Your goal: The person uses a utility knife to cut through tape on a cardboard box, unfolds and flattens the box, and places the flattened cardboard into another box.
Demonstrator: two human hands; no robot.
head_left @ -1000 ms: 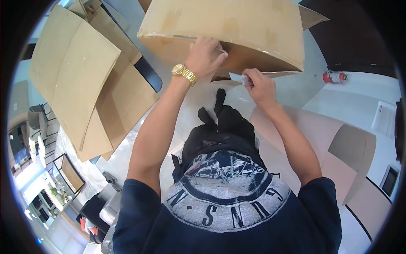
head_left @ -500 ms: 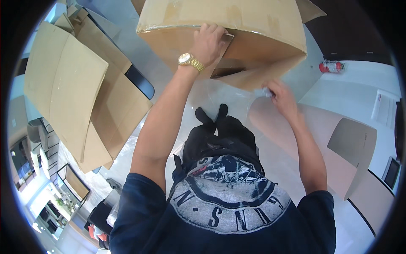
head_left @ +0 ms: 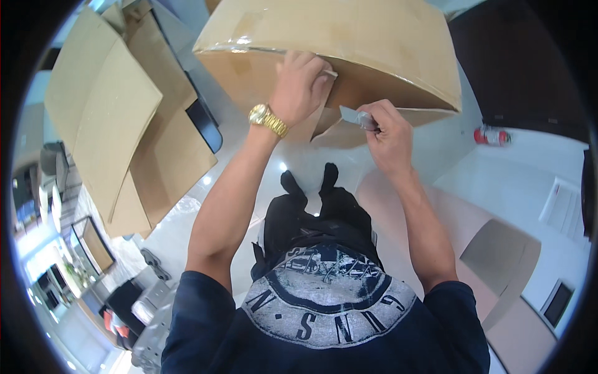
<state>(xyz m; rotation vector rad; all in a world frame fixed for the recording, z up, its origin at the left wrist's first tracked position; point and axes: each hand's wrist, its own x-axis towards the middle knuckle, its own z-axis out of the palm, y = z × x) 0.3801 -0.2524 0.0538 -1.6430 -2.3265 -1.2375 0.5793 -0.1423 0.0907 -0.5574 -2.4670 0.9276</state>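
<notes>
A large brown cardboard box (head_left: 330,31) is at the top middle, its near side partly open and its long edge edged with shiny tape. My left hand (head_left: 302,87), with a gold watch at the wrist, is closed on a flap (head_left: 319,121) of this box. In my right hand (head_left: 391,134) is a flat, silvery-grey blade-like tool (head_left: 354,116), its angled tip pointing left toward the flap. A gap separates the tool from my left hand. The dark inside of the box shows between the hands.
Folded cardboard sheets (head_left: 103,124) lean at the left beside a dark-edged panel (head_left: 204,124). To the right lie a curved pinkish-brown sheet (head_left: 430,218) and a red fire extinguisher (head_left: 492,136). My feet (head_left: 330,177) stand on the glossy floor below the box.
My right hand has moved left and up to the open side of the box, bringing the grey tool near my left hand. My left hand, still on the flap, sits slightly lower in view.
</notes>
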